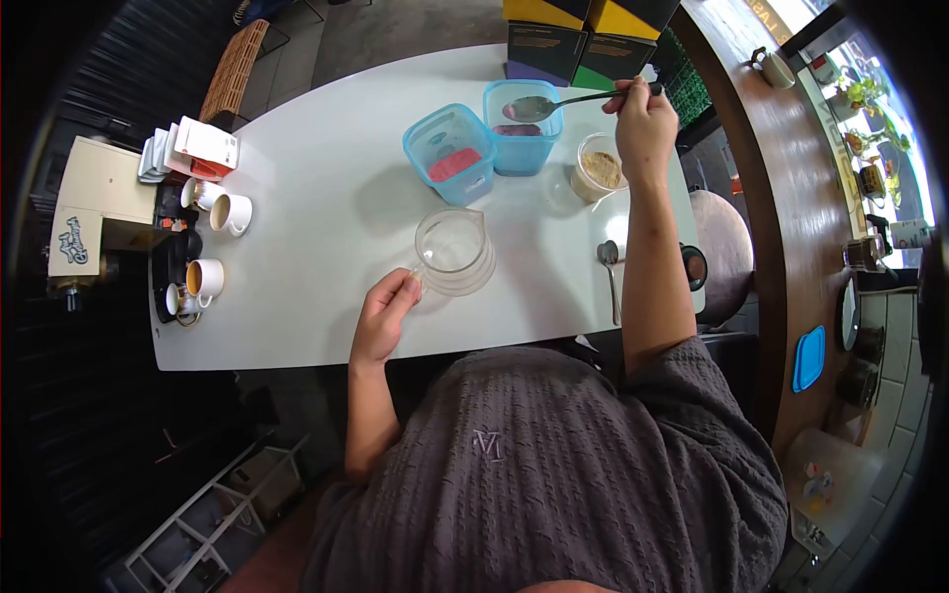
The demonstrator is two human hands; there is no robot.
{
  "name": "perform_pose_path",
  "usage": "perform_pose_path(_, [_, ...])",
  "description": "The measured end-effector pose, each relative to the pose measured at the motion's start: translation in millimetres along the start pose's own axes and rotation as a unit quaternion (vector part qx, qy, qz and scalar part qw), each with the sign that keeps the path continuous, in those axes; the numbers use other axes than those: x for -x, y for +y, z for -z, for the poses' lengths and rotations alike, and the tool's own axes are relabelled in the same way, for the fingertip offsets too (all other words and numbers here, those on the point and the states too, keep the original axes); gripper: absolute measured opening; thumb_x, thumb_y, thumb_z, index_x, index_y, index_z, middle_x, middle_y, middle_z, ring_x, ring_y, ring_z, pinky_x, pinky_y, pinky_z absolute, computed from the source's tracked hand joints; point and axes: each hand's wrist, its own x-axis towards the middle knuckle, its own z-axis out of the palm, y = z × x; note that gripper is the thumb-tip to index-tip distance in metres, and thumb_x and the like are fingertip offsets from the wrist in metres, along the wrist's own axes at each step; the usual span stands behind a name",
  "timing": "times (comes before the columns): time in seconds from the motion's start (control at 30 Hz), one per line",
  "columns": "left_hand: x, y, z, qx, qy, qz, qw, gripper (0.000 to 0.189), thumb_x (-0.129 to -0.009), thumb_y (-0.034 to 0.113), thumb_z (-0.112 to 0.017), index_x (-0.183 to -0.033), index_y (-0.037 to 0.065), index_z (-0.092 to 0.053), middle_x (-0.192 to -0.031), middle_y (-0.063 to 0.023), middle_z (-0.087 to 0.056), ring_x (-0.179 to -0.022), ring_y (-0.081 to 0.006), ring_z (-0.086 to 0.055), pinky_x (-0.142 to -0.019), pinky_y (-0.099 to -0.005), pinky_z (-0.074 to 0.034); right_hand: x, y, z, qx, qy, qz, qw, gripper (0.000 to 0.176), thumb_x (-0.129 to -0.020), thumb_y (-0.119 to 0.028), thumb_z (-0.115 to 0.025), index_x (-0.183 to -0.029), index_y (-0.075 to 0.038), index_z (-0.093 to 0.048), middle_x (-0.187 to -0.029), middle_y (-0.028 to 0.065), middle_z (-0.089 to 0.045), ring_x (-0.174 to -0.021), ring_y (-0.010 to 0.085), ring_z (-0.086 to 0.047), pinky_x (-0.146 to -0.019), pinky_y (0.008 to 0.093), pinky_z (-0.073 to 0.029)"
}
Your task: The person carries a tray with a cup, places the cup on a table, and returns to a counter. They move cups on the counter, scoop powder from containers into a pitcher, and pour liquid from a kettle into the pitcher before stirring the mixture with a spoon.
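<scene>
In the head view, the person's left hand (381,321) grasps the handle of a clear glass jug (457,259) between thumb and fingers. The jug is just to the right of that hand and slightly farther off, above the near half of the white table (316,287); whether its base touches the surface cannot be told. Its spout points to the far right.

The right hand (647,128) is closed around the handle of a dark-handled spoon (534,108), near the far right of the table. The spoon reaches leftward from the hand, its bowl over the right blue plastic container (524,158), which holds dull pinkish powder (516,129). What the bowl carries is unclear.

Just left of that container, the left blue plastic container (474,188) holds bright red-pink powder (455,164); both are farther away than the jug. A round clear tub (585,186) of tan powder is left of the right forearm, and a second spoon (609,257) lies nearer. White mugs (230,214) stand at the left end, black boxes (545,51) along the far edge.
</scene>
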Motion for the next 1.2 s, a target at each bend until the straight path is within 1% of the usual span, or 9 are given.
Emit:
perform_pose_path(0.1, [-10.0,1.2,-8.7,0.009,-0.011,0.025,1.000,0.026,-0.096,0.021,-0.048,-0.076,0.004,-0.048,-0.070,0.0041,-0.040,-0.067,-0.0063,-0.034,-0.063,-0.0210,-0.030,2.0,-4.3,17.2,-0.100,0.010,0.002,0.995,0.033,-0.095,-0.023,-0.044,-0.082,0.001,-0.064,-0.061,0.0033,-0.062,-0.056,0.0064,-0.050,-0.054,0.0230,-0.039])
perform_pose_path(0.37, [-38.4,9.7,-39.6,0.035,-0.043,0.068,0.996,0.025,-0.096,0.021,-0.047,-0.077,0.005,-0.049,-0.071,0.0043,-0.041,-0.068,-0.0053,-0.034,-0.063,-0.0202,-0.029,28.7,-28.1,50.9,-0.192,0.001,-0.003,0.981,0.033,-0.097,-0.022,-0.043,-0.086,0.003,-0.061,-0.061,0.0033,-0.059,-0.058,0.0059,-0.050,-0.059,0.0207,-0.040])
perform_pose_path(0.57, [-50.6,10.5,-50.6,0.023,-0.054,0.051,0.997,0.024,-0.096,0.021,-0.047,-0.079,0.004,-0.050,-0.073,0.0043,-0.042,-0.070,-0.0058,-0.036,-0.067,-0.0201,-0.032,70.9,-30.2,67.5,-0.166,-0.021,0.043,0.985,0.031,-0.099,-0.020,-0.038,-0.090,0.002,-0.059,-0.062,0.0029,-0.058,-0.055,0.0039,-0.045,-0.053,0.0186,-0.036])
perform_pose_path(0.63, [-52.4,11.6,-51.7,0.033,-0.051,0.049,0.997,0.024,-0.096,0.020,-0.048,-0.079,0.004,-0.051,-0.073,0.0042,-0.043,-0.071,-0.0059,-0.037,-0.070,-0.0204,-0.034,90.3,-21.8,71.2,-0.132,-0.056,0.202,0.969,0.026,-0.098,-0.014,-0.039,-0.089,0.002,-0.057,-0.064,0.0043,-0.059,-0.055,0.0060,-0.048,-0.051,0.0201,-0.037])
perform_pose_path(0.7, [-54.1,10.7,-50.2,0.027,-0.055,0.038,0.997,0.023,-0.096,0.020,-0.048,-0.080,0.004,-0.051,-0.074,0.0043,-0.043,-0.072,-0.0056,-0.038,-0.071,-0.0204,-0.035,106.9,-15.5,76.8,-0.098,-0.130,0.316,0.935,0.020,-0.095,-0.007,-0.041,-0.088,0.002,-0.057,-0.065,0.0058,-0.060,-0.057,0.0102,-0.052,-0.052,0.0225,-0.040])
perform_pose_path(0.77, [-53.2,9.1,-49.2,0.020,-0.057,0.031,0.998,0.023,-0.096,0.020,-0.048,-0.080,0.004,-0.052,-0.074,0.0044,-0.044,-0.072,-0.0054,-0.039,-0.072,-0.0204,-0.036,112.4,-16.6,80.1,-0.077,-0.143,0.409,0.898,0.017,-0.094,-0.006,-0.043,-0.088,0.003,-0.057,-0.067,0.0069,-0.062,-0.056,0.0153,-0.053,-0.053,0.0248,-0.044])
perform_pose_path(0.83, [-52.5,8.1,-49.2,0.028,-0.059,0.040,0.997,0.021,-0.096,0.020,-0.049,-0.083,0.003,-0.054,-0.075,0.0046,-0.045,-0.073,-0.0050,-0.040,-0.072,-0.0206,-0.036,114.8,-11.2,79.6,-0.114,-0.089,0.396,0.907,0.024,-0.096,-0.011,-0.040,-0.086,0.004,-0.056,-0.066,0.0087,-0.062,-0.057,0.0142,-0.054,-0.052,0.0243,-0.043])
perform_pose_path(0.97, [-49.0,-1.8,-44.0,0.023,-0.061,0.042,0.997,0.020,-0.095,0.019,-0.050,-0.085,0.003,-0.056,-0.076,0.0048,-0.047,-0.073,-0.0048,-0.040,-0.071,-0.0202,-0.036,102.6,-24.7,66.7,-0.205,0.080,0.169,0.961,0.031,-0.100,-0.022,-0.033,-0.099,0.004,-0.050,-0.065,0.0095,-0.060,-0.056,0.0108,-0.053,-0.054,0.0212,-0.040])
perform_pose_path(1.2, [-37.2,-15.3,-34.5,0.002,-0.050,0.024,0.998,0.021,-0.093,0.021,-0.052,-0.086,0.002,-0.058,-0.075,0.0043,-0.047,-0.073,-0.0047,-0.041,-0.069,-0.0198,-0.034,56.7,-14.4,16.5,-0.149,0.025,0.121,0.981,0.025,-0.098,-0.018,-0.040,-0.094,0.002,-0.056,-0.064,0.0059,-0.063,-0.055,0.0045,-0.049,-0.054,0.0190,-0.038])
